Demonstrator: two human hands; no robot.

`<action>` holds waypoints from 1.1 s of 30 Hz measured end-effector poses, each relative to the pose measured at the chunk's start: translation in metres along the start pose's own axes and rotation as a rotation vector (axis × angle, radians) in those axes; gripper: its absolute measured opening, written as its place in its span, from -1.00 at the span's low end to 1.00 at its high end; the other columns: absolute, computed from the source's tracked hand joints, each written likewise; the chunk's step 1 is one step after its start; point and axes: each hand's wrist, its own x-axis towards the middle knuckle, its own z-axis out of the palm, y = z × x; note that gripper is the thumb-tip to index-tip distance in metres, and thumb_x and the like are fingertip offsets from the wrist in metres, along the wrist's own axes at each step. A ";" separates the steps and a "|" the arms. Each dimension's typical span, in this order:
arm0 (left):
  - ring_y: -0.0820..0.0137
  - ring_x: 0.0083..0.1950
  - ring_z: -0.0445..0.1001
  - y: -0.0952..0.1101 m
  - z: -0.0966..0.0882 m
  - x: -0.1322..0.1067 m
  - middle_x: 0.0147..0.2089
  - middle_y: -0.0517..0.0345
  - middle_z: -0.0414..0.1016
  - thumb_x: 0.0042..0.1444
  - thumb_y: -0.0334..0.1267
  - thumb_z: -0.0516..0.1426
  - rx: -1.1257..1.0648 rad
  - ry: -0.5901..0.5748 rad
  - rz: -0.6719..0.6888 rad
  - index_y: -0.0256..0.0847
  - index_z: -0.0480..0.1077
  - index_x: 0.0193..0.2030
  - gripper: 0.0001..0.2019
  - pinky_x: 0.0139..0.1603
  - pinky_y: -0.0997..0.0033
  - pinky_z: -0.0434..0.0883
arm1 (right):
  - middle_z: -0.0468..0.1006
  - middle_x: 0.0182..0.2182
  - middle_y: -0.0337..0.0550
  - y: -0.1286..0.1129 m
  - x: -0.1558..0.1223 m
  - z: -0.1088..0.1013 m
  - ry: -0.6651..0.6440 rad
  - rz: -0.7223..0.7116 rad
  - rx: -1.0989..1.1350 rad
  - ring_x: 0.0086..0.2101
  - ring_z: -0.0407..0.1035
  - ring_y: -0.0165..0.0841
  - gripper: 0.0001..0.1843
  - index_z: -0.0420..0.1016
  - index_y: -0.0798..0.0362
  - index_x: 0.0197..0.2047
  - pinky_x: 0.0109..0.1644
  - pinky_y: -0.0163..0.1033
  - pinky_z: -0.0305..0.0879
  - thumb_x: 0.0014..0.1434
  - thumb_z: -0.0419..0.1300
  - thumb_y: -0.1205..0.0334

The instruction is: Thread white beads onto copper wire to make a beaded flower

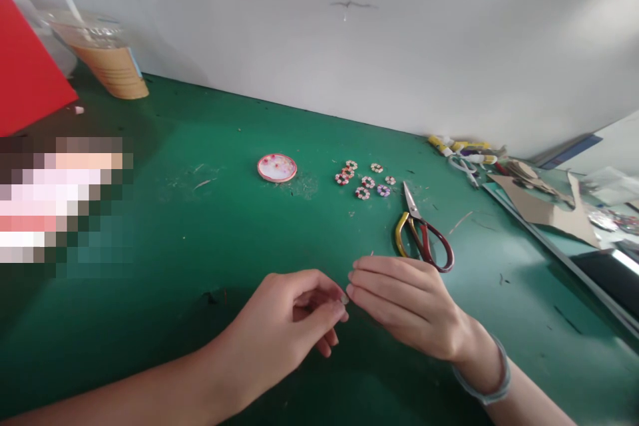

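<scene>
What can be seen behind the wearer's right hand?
Just beyond the right hand, scissors lie on the green tabletop, blades pointing away. The hand's back faces the camera, covering its palm and the tabletop behind; anything there cannot be seen.

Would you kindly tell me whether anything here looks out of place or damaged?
The wall bears a dark, cross-shaped mark, perhaps a stain or damage. Stray dark bits litter the green table, and the cardboard at the right has an uneven, cut-away edge.
</scene>
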 end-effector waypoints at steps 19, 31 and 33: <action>0.54 -0.53 0.28 0.000 -0.003 -0.004 -0.55 0.38 0.32 0.10 -0.38 0.09 0.407 0.191 0.243 -0.18 0.35 -0.45 -0.87 -0.52 0.59 0.21 | 0.54 -0.39 -0.19 -0.015 0.011 0.000 -0.086 0.768 0.768 -0.40 0.37 -0.42 -0.94 0.52 0.09 -0.26 -0.37 -0.34 0.25 0.22 0.20 0.35; 0.55 -0.50 0.39 -0.005 -0.001 -0.006 -0.48 0.35 0.42 0.15 -0.38 0.08 0.391 0.253 0.324 -0.16 0.38 -0.40 -0.87 -0.50 0.65 0.29 | 0.54 -0.49 -0.20 -0.028 0.012 0.013 0.098 0.833 0.785 -0.49 0.36 -0.45 -0.90 0.53 0.12 -0.36 -0.40 -0.37 0.28 0.20 0.22 0.34; 0.54 -0.50 0.37 -0.004 -0.002 -0.004 -0.49 0.35 0.40 0.15 -0.37 0.08 0.375 0.227 0.291 -0.16 0.38 -0.40 -0.87 -0.52 0.64 0.27 | 0.57 -0.45 -0.17 -0.021 0.011 0.009 0.018 0.938 0.882 -0.47 0.37 -0.44 -0.89 0.56 0.11 -0.35 -0.42 -0.39 0.33 0.18 0.25 0.28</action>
